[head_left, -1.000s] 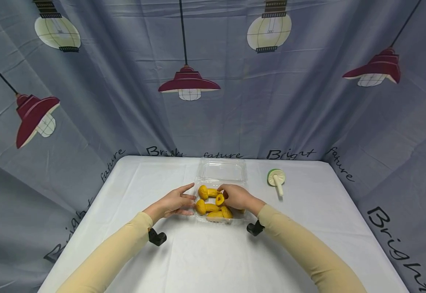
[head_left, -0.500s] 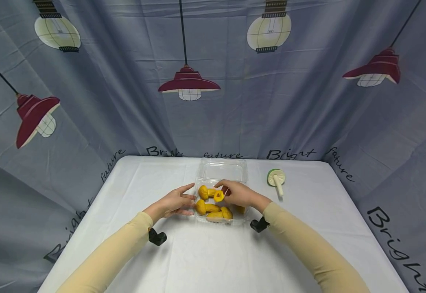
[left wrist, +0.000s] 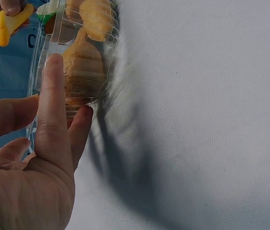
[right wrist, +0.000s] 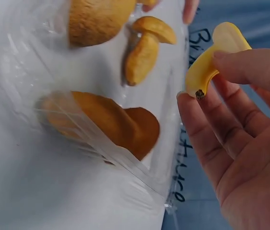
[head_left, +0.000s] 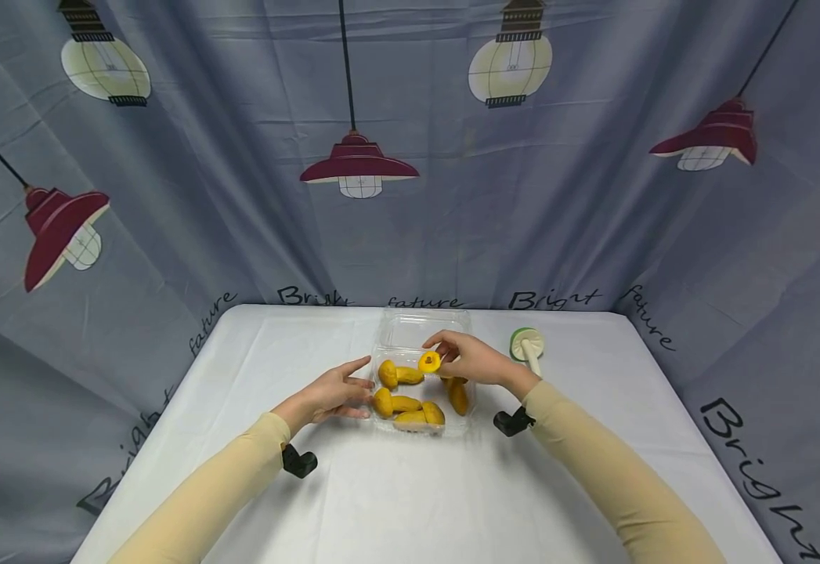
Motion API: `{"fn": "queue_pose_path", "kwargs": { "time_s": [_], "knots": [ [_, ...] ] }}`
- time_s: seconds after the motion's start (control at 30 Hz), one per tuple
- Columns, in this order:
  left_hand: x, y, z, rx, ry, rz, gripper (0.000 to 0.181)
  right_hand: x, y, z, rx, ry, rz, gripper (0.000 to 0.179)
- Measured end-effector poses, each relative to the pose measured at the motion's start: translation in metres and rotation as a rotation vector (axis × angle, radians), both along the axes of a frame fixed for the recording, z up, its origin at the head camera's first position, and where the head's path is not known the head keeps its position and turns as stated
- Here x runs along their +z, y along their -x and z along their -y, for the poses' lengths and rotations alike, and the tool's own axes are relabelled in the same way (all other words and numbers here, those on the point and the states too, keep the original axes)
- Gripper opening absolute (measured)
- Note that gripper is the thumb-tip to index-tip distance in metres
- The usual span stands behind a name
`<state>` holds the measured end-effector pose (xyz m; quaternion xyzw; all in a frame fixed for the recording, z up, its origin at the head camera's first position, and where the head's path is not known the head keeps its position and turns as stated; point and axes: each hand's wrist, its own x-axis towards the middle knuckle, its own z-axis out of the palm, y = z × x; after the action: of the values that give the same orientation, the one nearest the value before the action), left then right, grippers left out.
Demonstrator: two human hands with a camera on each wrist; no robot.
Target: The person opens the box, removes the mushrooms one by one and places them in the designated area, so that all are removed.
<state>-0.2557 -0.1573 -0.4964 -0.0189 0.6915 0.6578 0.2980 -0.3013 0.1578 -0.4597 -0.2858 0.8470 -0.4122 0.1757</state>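
Observation:
My right hand [head_left: 476, 359] pinches a yellow mushroom [right wrist: 206, 64] between thumb and fingers, held above a clear plastic box [right wrist: 147, 175]. The mushroom's stem ends in a small dark tip in the right wrist view. Several more yellow mushrooms lie in the box; one rests on its side [head_left: 457, 397] below my right hand, others [head_left: 408, 403] sit to the left and front. At the box's left side, the fingers of my left hand [head_left: 332, 392] are spread, with fingertips right at the clear wall in the left wrist view.
The box's hinged lid [head_left: 425, 329] stands folded back behind it. A green-capped mushroom with a pale stem [head_left: 527, 346] lies on the white table [head_left: 395, 501], right of the box. A grey-blue curtain [head_left: 565, 219] hangs behind the table.
My right hand has risen with the yellow mushroom and moved slightly right, uncovering the mushroom at the box's right side. My left hand stays at the box. The head view has shifted slightly.

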Motion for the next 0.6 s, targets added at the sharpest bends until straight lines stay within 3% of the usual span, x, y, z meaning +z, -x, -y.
{"fn": "queue_pose_path", "kwargs": {
  "time_s": [0.6],
  "knots": [
    [-0.001,-0.001,-0.001,-0.002,-0.003,0.005,0.082,0.029,0.006,-0.046,-0.12,0.087,-0.005,0.041]
  ]
}}
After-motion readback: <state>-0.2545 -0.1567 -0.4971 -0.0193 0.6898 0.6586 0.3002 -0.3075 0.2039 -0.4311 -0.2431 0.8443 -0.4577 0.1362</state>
